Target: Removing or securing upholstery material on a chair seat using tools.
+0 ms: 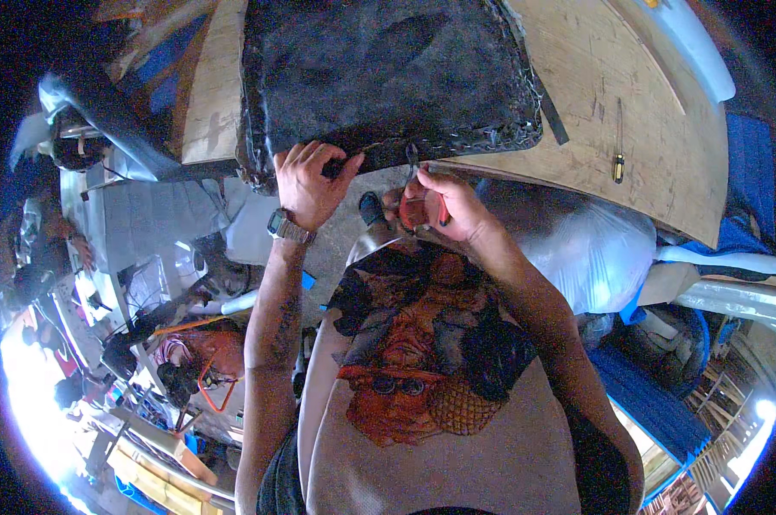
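Observation:
A black fabric-covered panel (379, 73), like the underside of a seat cushion, lies on the plywood table with its near edge toward me. My left hand (310, 182) is closed over that edge at its left part, fingers on top and thumb pinching the black material. My right hand (444, 204) grips red-handled pliers (418, 210). Their metal jaws (412, 156) point away from me and touch or nearly touch the panel's near edge, right of my left hand. I cannot tell whether the jaws hold anything. Along the panel's borders the material looks rough and ragged.
On the plywood table (611, 103) lies a screwdriver (619, 163) with a yellow and black handle. A dark strip (553, 116) sticks out beside the panel. Under the table's right side is a clear plastic-wrapped bundle (590, 249). An orange-framed saw (219, 378) is at lower left.

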